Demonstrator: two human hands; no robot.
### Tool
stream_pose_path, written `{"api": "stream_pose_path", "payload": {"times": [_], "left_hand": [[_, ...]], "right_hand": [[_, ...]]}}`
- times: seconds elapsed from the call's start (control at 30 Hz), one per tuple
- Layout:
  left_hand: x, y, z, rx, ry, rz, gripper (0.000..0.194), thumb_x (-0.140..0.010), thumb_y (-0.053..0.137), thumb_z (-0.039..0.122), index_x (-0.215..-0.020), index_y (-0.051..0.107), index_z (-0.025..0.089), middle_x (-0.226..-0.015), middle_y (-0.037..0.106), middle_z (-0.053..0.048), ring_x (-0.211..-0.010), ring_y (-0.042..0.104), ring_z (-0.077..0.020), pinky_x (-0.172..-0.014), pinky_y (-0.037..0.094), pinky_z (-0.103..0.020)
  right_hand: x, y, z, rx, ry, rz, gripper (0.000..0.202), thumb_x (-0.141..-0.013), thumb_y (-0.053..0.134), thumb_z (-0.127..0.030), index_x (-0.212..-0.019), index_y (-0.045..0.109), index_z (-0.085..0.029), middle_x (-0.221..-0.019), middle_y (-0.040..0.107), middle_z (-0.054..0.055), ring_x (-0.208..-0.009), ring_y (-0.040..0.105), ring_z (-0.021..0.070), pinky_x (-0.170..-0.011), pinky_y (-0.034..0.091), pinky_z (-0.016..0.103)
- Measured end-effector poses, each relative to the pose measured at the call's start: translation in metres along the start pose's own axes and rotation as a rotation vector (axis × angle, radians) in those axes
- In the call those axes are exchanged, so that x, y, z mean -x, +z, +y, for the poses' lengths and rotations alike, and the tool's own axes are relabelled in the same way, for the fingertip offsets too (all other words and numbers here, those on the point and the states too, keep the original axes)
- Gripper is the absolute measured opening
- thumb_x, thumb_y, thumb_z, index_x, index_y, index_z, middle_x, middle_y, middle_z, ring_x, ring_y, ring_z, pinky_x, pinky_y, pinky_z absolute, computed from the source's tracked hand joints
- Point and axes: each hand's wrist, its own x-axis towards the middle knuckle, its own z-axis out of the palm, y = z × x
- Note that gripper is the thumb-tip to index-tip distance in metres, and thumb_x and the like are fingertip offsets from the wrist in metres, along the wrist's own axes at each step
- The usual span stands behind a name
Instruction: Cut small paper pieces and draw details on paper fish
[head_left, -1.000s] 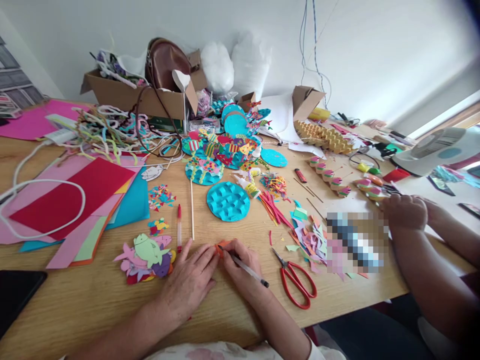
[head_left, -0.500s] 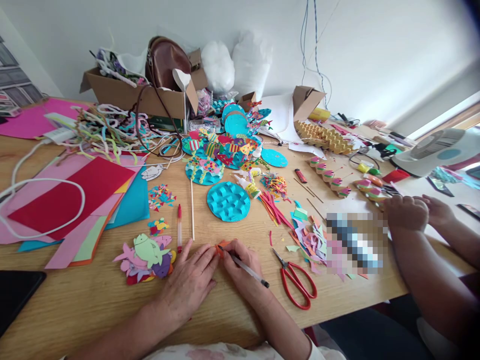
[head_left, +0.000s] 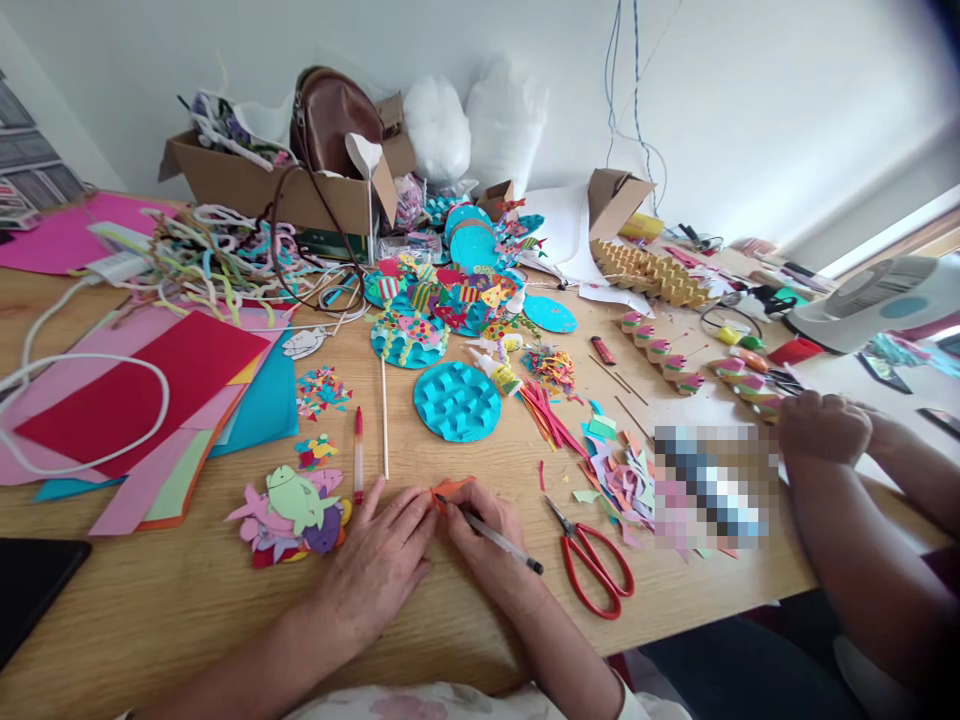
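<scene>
Left hand (head_left: 379, 560): laid palm down, little finger set apart, the other fingers close together with their tips at the left end of the paper (head_left: 459, 489); apparently so placed to keep it from sliding; right hand (head_left: 487, 530): pinching a pen (head_left: 501, 541) between thumb and fingers, low on the barrel, probably for close control.

Paper: orange, small, on the table (head_left: 187, 625) between the two hands, mostly covered by fingers; its outline cannot be told; pen tip at its surface.

Fish (head_left: 296, 500): cut paper, mixed colours, heaped left of the left hand, seemingly to keep loose pieces together; marker (head_left: 358, 455), capped red, and stick (head_left: 385, 420), just beyond that hand; disc (head_left: 457, 402), blue, beyond both hands; scissors (head_left: 576, 534), red handles turned towards the person, near the right hand, likely for easy reach; scraps (head_left: 622, 475), beyond the scissors, perhaps pushed aside to free working room; glue (head_left: 499, 372), lying near the disc; sheets (head_left: 146, 390), overlapping at far left, presumably as stock; co-worker's hand (head_left: 823, 428), closed, at right; what it grips cannot be told.
</scene>
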Motion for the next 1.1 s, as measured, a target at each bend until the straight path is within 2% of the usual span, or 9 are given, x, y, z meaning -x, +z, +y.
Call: {"api": "stream_pose_path", "payload": {"times": [0.17, 0.33, 0.8, 1.1], "left_hand": [[0.0, 0.0001, -0.0001, -0.009, 0.006, 0.004, 0.036, -0.086, 0.05, 0.026, -0.121, 0.051, 0.015, -0.122, 0.061, -0.008, -0.115, 0.052, -0.0247, -0.1, 0.032, -0.055], [0.0009, 0.0019, -0.001, -0.009, 0.003, 0.012, 0.036, -0.086, 0.05, 0.026, -0.121, 0.051, 0.015, -0.123, 0.06, -0.008, -0.116, 0.051, -0.0246, -0.101, 0.031, -0.054], [0.0003, -0.0005, 0.0008, 0.024, -0.013, -0.008, 0.035, -0.086, 0.049, 0.022, -0.12, 0.052, 0.015, -0.123, 0.06, -0.009, -0.116, 0.05, -0.0254, -0.101, 0.031, -0.055], [0.0006, 0.0008, -0.0004, 0.005, -0.01, 0.006, 0.035, -0.086, 0.049, 0.024, -0.119, 0.052, 0.015, -0.121, 0.061, -0.009, -0.115, 0.051, -0.0251, -0.101, 0.029, -0.054]], "right_hand": [[0.0009, 0.0003, 0.0007, -0.02, 0.018, 0.03, 0.013, -0.079, 0.05, -0.024, -0.069, 0.056, -0.019, -0.059, 0.06, -0.002, -0.049, 0.052, 0.0106, -0.05, 0.04, 0.02], [0.0009, 0.0003, 0.0001, -0.003, 0.007, -0.004, 0.014, -0.079, 0.049, -0.024, -0.07, 0.057, -0.019, -0.06, 0.061, -0.001, -0.051, 0.054, 0.0113, -0.051, 0.041, 0.021], [0.0008, -0.0009, -0.001, 0.026, -0.02, -0.02, 0.013, -0.077, 0.049, -0.021, -0.066, 0.056, -0.019, -0.055, 0.056, -0.003, -0.048, 0.049, 0.0099, -0.049, 0.038, 0.02], [0.0019, 0.0027, 0.0036, -0.002, 0.0, 0.034, 0.011, -0.079, 0.049, -0.023, -0.071, 0.056, -0.019, -0.062, 0.063, -0.001, -0.051, 0.054, 0.0104, -0.052, 0.041, 0.02]]}}
